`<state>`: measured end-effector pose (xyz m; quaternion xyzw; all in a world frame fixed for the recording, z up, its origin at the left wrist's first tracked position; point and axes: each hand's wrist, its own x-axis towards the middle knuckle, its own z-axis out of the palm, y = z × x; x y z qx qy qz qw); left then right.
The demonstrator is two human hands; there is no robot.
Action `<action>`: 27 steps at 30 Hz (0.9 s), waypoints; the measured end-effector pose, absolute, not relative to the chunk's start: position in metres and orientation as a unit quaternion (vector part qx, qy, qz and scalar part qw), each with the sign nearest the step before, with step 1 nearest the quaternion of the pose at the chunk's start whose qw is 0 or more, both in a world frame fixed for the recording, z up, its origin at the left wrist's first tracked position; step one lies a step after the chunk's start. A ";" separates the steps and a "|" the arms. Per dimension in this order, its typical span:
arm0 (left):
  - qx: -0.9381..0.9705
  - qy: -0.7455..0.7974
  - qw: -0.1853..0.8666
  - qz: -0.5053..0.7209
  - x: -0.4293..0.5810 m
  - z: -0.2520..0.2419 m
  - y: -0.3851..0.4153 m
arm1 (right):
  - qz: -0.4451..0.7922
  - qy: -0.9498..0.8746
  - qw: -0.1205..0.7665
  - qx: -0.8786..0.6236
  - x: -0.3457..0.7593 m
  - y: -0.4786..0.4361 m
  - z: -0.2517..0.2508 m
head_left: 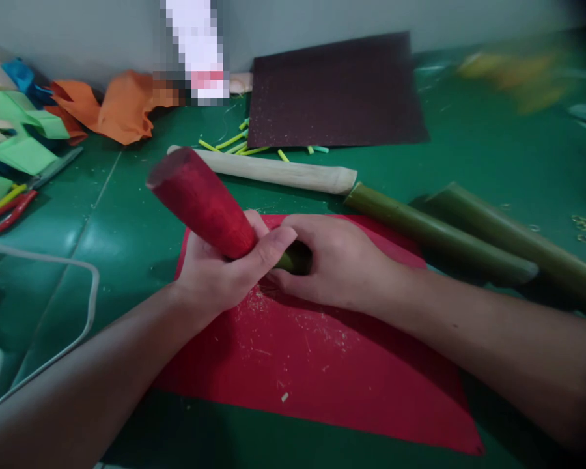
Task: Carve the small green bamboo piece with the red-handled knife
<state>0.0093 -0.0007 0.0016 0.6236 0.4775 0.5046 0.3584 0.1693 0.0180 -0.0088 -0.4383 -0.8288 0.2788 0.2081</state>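
Note:
My left hand is wrapped round a thick red cylinder, which tilts up to the left. My right hand curls round a short green piece, seen dark between the two hands. Where the red cylinder and the green piece meet is hidden by my left fingers. Both hands are over a red sheet strewn with fine shavings and a small pale chip.
Behind my hands lie a pale stick and green bamboo pieces. Farther back are a dark sheet and yellow-green bits. At left are orange cloth, red-handled scissors and a white wire frame.

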 end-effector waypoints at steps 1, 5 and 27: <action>0.634 0.474 0.352 0.500 0.009 0.001 -0.001 | 0.280 -0.828 0.213 -0.437 0.169 0.018 -0.009; 0.664 0.459 0.334 0.486 0.008 0.000 0.000 | 0.300 -0.824 0.207 -0.434 0.170 0.018 -0.006; 0.683 0.446 0.323 0.479 0.006 0.002 0.000 | 0.303 -0.825 0.210 -0.428 0.170 0.017 -0.007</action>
